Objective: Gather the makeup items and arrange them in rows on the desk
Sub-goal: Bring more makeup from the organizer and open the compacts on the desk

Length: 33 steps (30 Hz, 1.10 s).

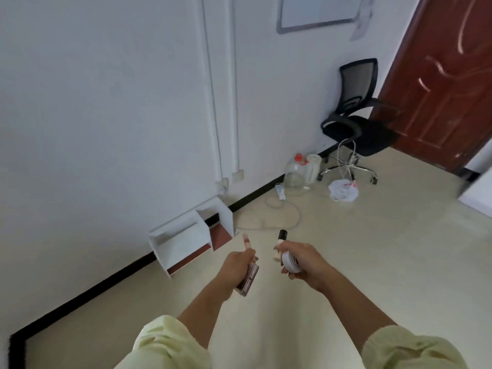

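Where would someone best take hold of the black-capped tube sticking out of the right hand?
Probably by the capped end, coming from the far side. The black-capped tube stands up out of the right hand, so only that end is free; lower down the hand wraps it and the white round jar crowds the palm.

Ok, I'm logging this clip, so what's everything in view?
slim tube: one, pink, left hand
flat case: one, rose, left hand
capped tube: one, beige, right hand
round jar: one, white, right hand
shelf unit: one, white, floor by wall
office chair: one, black, beside door
door: one, red-brown, far right
water jug: one, clear, floor by wall
power strip: one, white, floor
plastic bag: one, white, by chair base
whiteboard: one, white, wall
left hand: one, grips flat case and slim tube
right hand: one, grips round jar and capped tube
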{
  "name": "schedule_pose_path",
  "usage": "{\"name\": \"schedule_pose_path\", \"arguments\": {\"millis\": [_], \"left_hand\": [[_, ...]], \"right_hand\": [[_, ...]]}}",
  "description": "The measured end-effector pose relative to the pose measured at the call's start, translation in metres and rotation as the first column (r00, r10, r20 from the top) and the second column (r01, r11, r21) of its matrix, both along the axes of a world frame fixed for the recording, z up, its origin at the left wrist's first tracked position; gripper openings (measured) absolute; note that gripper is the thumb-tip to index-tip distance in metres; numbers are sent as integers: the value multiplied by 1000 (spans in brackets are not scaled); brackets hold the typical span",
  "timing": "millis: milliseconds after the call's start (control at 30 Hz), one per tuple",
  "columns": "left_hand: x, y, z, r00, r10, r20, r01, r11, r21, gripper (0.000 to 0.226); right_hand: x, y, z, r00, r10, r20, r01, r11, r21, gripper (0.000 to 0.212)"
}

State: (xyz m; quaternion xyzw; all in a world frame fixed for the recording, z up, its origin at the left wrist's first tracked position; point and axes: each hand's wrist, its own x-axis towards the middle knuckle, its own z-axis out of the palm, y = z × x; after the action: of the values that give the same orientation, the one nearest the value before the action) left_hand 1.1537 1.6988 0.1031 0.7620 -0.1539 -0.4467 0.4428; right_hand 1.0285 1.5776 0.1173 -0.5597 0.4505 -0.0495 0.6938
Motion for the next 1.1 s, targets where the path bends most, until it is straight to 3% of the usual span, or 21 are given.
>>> {"name": "schedule_pose_path", "arguments": {"millis": [233,467,700,833,1100], "left_hand": [[-114,-204,1,983,-180,-41,179,983,-27,28],[-208,-387,18,929,-369,-41,365,928,-80,31],[-253,-585,41,871,-492,-16,485,863,-144,36],[-282,-689,61,852,-517,81,523,837,-159,42],[-370,-882,59,727,-684,63,685,716,-136,42]], "right_hand": [[-149,-168,16,964,-266,-23,264,963,-50,17],[-251,-307,29,859,-512,4,511,857,-68,18],[-304,-477,39,738,-675,30,674,732,-100,24],[-333,-565,51,667,-743,62,745,661,-93,18],[-418,-727,56,568,-820,79,823,561,-87,18]]}}
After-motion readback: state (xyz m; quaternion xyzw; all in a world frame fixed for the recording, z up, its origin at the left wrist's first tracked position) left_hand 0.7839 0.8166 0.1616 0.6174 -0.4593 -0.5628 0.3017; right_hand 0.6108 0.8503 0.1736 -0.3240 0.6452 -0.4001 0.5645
